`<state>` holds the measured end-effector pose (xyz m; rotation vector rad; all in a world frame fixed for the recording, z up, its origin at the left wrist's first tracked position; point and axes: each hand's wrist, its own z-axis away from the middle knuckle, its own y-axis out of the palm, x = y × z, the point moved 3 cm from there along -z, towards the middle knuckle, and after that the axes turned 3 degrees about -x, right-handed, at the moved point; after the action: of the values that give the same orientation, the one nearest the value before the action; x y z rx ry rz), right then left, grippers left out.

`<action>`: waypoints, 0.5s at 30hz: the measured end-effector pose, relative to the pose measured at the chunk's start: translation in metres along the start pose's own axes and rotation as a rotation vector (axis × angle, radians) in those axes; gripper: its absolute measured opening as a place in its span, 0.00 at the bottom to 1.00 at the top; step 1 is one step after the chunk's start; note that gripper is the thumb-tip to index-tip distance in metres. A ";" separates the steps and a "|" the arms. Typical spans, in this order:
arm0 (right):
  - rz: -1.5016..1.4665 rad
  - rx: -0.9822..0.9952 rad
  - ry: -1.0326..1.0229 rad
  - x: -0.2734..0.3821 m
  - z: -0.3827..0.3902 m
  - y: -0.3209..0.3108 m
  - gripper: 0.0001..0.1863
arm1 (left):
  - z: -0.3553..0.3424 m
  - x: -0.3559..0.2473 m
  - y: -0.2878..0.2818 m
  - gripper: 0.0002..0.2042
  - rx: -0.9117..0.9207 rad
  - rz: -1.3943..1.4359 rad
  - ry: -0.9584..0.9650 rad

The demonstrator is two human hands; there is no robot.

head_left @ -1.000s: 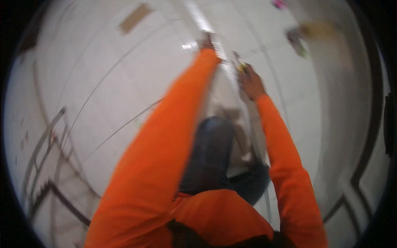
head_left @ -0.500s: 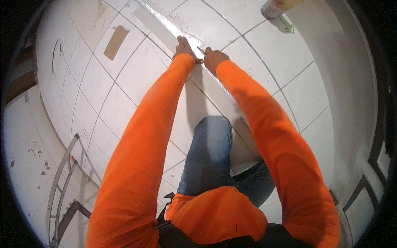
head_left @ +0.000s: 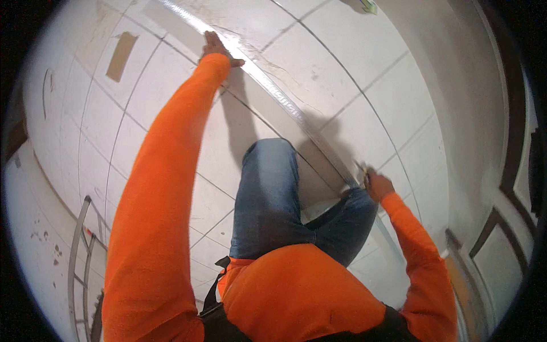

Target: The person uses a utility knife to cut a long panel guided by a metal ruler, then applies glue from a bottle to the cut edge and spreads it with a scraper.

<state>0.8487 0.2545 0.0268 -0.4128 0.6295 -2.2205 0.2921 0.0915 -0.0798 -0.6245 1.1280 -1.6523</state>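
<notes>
A long, shiny metal strip (head_left: pixel 265 80) runs diagonally over the tiled floor, from the far left toward my right knee. My left hand (head_left: pixel 219 48) lies on its far part, fingers stretched out and thumb apart, holding nothing. My right hand (head_left: pixel 378 184) is closed around a small, thin, pointed tool (head_left: pixel 363 169) with a yellowish part; its exact kind is too small to tell. It is beside my right knee, close to the near end of the strip. A pale, flat band of sheet (head_left: pixel 188 35) lies along the strip's left side.
A brown rectangular piece (head_left: pixel 122 57) lies on the floor at the far left. Metal ladder-like rails (head_left: pixel 80 256) stand at the lower left. A wall (head_left: pixel 461 85) curves along the right. My knee in jeans (head_left: pixel 270 165) rests near the strip.
My right hand has moved away from my left, down along the strip toward my right knee, with the tool still in it. My left hand stays on the strip; the view has shifted.
</notes>
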 end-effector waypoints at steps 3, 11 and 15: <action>-0.175 -0.142 -0.055 0.047 -0.061 -0.029 0.19 | -0.004 0.007 0.007 0.64 0.020 0.008 0.019; -0.263 -0.303 -0.255 0.237 -0.214 -0.134 0.16 | 0.006 -0.006 -0.007 0.64 0.079 -0.043 0.023; -0.244 -0.184 -0.268 0.259 -0.213 -0.143 0.16 | 0.003 0.002 0.001 0.64 0.103 -0.084 0.026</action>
<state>0.4948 0.2053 -0.0456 -0.9076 0.6685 -2.2852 0.2938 0.0884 -0.0801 -0.5930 1.0394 -1.7831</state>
